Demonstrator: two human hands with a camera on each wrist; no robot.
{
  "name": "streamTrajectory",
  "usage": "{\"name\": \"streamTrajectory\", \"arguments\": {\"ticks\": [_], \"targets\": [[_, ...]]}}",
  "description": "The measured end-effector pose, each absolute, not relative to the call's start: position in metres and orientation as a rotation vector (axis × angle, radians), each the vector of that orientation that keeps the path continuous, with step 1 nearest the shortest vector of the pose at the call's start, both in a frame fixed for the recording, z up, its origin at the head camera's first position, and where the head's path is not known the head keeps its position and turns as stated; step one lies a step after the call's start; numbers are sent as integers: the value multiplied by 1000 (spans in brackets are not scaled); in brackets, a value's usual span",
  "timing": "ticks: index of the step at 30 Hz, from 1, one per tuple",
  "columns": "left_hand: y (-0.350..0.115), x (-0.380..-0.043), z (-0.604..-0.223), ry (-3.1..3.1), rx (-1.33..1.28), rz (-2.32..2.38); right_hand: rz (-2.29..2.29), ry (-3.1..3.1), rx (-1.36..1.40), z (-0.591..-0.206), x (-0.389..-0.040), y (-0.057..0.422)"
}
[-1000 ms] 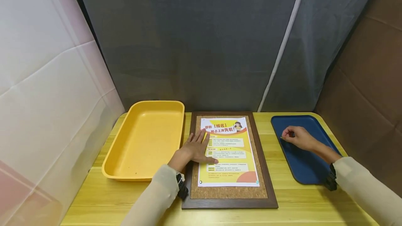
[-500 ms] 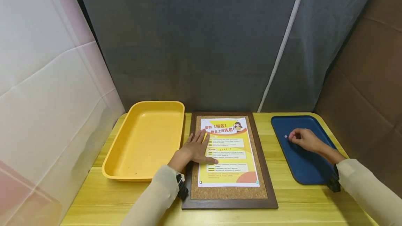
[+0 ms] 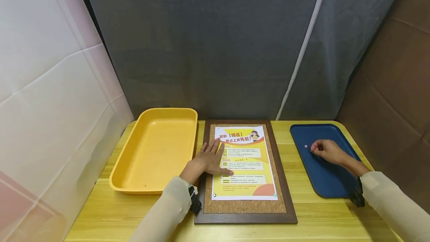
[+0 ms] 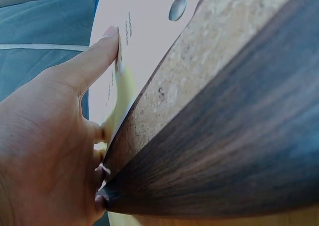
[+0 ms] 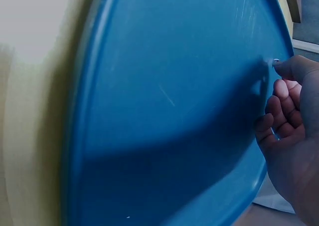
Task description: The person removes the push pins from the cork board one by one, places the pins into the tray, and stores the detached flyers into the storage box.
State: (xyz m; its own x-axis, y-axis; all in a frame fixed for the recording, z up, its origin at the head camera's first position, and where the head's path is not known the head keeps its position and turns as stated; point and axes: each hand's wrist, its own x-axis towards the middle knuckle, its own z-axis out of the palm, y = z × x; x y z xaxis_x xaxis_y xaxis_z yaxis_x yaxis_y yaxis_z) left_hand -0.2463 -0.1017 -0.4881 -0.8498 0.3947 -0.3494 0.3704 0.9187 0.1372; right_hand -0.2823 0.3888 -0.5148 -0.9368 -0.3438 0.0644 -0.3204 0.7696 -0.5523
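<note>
My left hand (image 3: 209,161) lies spread on a yellow-and-white printed poster (image 3: 246,191), which rests on a cork board (image 3: 248,207) with a dark wood frame. In the left wrist view the thumb is stretched along the sheet, close to a shiny silver thumbtack (image 4: 177,7). Low over a blue tray (image 3: 336,182), my right hand (image 3: 328,151) has its fingers curled and fingertips drawn together. A small pale pink disc (image 3: 306,146) lies on the tray just left of those fingertips. Whether the right fingertips pinch something I cannot tell.
Left of the board stands a yellow tray (image 3: 114,182) with a raised rim and a few tiny dark specks inside. All of it rests on a wooden table (image 3: 242,232). A grey curtain (image 3: 201,47) hangs behind, with cloth walls at both sides.
My right hand has shifted a little to the right and slightly nearer me over the blue tray, uncovering the pink disc. My left hand has stayed in place.
</note>
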Motion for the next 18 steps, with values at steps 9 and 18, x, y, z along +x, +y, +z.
{"name": "streamTrajectory", "arguments": {"ticks": [9, 18], "targets": [[-101, -245, -486, 2698, 566, 98, -896, 2931, -555, -517, -281, 390], [-99, -243, -481, 2702, 559, 60, -892, 2923, -524, -514, -281, 391]]}}
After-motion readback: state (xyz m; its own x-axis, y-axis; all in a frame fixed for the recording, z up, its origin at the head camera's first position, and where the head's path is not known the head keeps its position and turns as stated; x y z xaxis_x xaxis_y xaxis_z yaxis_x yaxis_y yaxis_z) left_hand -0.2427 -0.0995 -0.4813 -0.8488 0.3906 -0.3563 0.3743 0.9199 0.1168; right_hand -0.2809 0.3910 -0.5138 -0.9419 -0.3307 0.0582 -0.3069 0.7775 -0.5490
